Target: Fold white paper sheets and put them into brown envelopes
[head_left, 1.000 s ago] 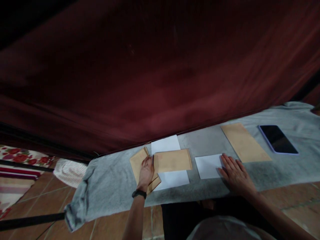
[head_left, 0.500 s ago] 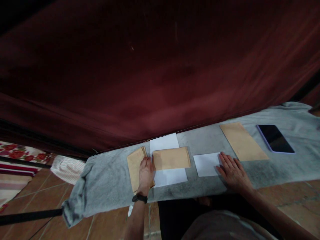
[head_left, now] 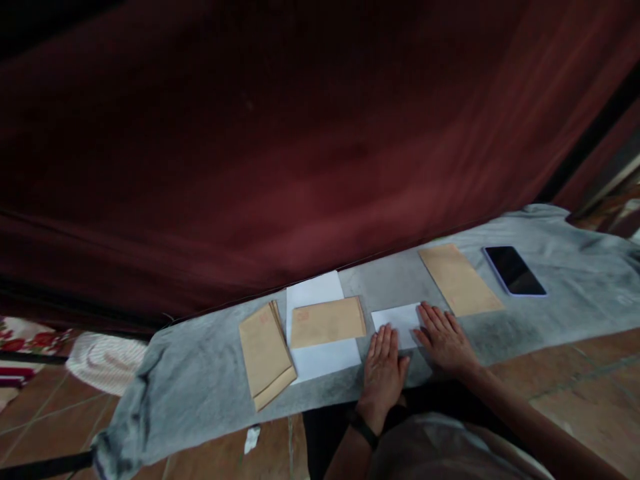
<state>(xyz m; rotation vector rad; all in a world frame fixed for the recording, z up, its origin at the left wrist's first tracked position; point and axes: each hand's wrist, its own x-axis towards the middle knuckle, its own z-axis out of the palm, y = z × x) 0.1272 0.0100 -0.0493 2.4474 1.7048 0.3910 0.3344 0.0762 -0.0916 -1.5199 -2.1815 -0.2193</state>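
**Two flat hands on a small white paper**

The left hand (head_left: 383,363) and right hand (head_left: 443,340) lie flat, fingers spread wide, gripping nothing. They press on the small white paper (head_left: 397,320) so it stays put on the grey cloth (head_left: 210,360). Farther off lie brown envelopes (head_left: 327,321) and a phone (head_left: 514,270).

A home interior is suggested: a terracotta tiled floor (head_left: 575,373) is covered by a grey blanket (head_left: 200,360) used as a work surface, a dark red curtain (head_left: 300,133) is hung behind, and flowered bedding (head_left: 20,333) (partly cut off) is seen at left.
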